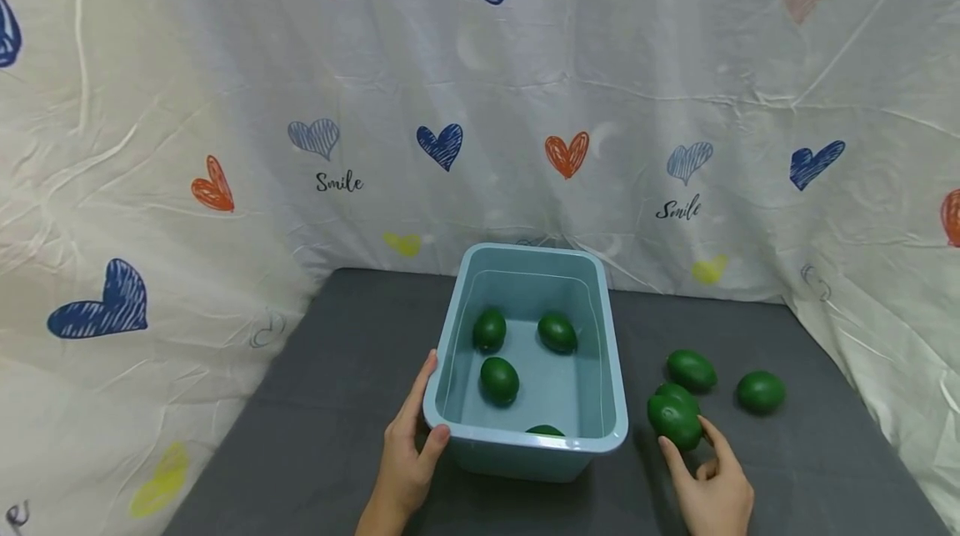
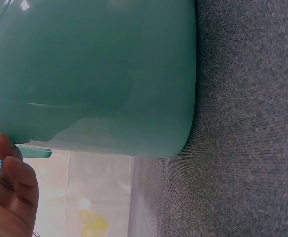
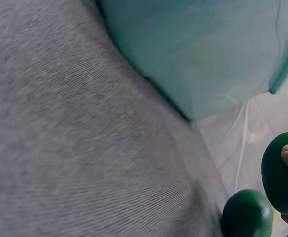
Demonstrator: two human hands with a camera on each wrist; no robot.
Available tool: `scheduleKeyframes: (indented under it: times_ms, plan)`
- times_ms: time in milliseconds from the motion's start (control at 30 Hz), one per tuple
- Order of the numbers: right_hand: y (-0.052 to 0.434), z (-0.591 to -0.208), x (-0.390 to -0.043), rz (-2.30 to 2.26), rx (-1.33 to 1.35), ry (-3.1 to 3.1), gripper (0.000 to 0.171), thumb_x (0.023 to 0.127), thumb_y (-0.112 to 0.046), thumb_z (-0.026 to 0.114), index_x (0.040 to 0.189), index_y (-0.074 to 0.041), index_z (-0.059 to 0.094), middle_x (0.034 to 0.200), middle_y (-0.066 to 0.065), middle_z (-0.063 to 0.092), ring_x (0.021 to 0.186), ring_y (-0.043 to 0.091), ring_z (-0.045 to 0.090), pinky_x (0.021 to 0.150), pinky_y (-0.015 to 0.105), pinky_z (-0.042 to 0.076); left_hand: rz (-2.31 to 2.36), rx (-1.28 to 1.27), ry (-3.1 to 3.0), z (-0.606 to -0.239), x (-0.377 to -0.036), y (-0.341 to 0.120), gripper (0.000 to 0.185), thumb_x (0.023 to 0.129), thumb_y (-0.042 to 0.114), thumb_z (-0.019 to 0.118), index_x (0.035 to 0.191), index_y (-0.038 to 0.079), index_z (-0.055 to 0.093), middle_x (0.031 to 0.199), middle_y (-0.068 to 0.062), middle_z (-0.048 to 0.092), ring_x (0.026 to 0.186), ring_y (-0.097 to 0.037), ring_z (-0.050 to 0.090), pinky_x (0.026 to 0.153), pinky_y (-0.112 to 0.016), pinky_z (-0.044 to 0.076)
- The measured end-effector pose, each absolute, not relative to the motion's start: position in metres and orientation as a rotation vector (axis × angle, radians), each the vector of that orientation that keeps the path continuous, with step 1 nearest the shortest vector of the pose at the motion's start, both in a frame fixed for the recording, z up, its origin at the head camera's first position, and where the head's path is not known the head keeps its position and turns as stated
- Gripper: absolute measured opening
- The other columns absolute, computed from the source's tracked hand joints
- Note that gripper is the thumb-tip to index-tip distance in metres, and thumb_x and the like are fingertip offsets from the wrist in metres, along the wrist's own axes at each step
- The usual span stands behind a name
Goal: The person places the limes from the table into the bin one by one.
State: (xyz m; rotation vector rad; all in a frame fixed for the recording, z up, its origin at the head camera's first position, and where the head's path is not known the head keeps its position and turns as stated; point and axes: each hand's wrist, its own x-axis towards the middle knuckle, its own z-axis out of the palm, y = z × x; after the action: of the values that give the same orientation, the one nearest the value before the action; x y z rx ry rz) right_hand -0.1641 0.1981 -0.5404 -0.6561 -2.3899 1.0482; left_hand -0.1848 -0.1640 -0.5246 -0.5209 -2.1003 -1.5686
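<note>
My left hand (image 1: 405,444) holds the near left corner of a light blue plastic bin (image 1: 525,441), with the thumb at the front rim and a finger along the left side. Several smooth, dark green oval fruits lie inside, one (image 1: 499,380) near the middle and another (image 1: 545,430) partly hidden by the front rim. To the right of the bin, my right hand (image 1: 716,486) pinches a green oval fruit (image 1: 674,423) between thumb and fingers. Just behind it, a second fruit (image 1: 677,393) is partly covered. Two more fruits, one farther back (image 1: 692,371) and one to the right (image 1: 761,392), lie nearby.
A dark grey cloth (image 1: 315,403) covers the table under the bin and fruits. Behind and along both sides hangs a pale curtain (image 1: 495,86) printed with hearts and the word "Smile". The bin's far end stands close to the back curtain.
</note>
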Motion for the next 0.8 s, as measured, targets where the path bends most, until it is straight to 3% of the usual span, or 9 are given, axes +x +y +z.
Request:
scheduleKeyframes:
  times_ms: [200, 800]
  plan:
    - [0.198, -0.531, -0.167, 1.064, -0.636, -2.375, 0.062, 0.091, -0.034, 0.086, 0.142, -0.007, 0.065, 0.057, 0.004, 0.046, 0.047, 0.017, 0.037, 0.049, 0.033, 0.033, -1.566, -0.531, -2.109, -0.523, -0.184, -0.164, 0.078, 0.1, 0.003, 0.06, 0.17, 0.017, 0.028, 0.171, -0.016, 0.034, 0.151, -0.011, 0.042, 0.11, -0.017, 0.041]
    - [0.197, -0.506, -0.177, 1.007, -0.503, -2.283, 0.063, 0.087, -0.031, 0.09, 0.142, -0.009, 0.067, 0.052, -0.002, 0.039, 0.043, 0.015, 0.033, 0.045, 0.032, 0.029, -1.572, -0.484, -2.142, -0.521, -0.183, -0.164, 0.078, 0.101, 0.004, 0.061, 0.17, 0.022, 0.029, 0.173, -0.005, 0.033, 0.151, -0.01, 0.041, 0.11, -0.017, 0.039]
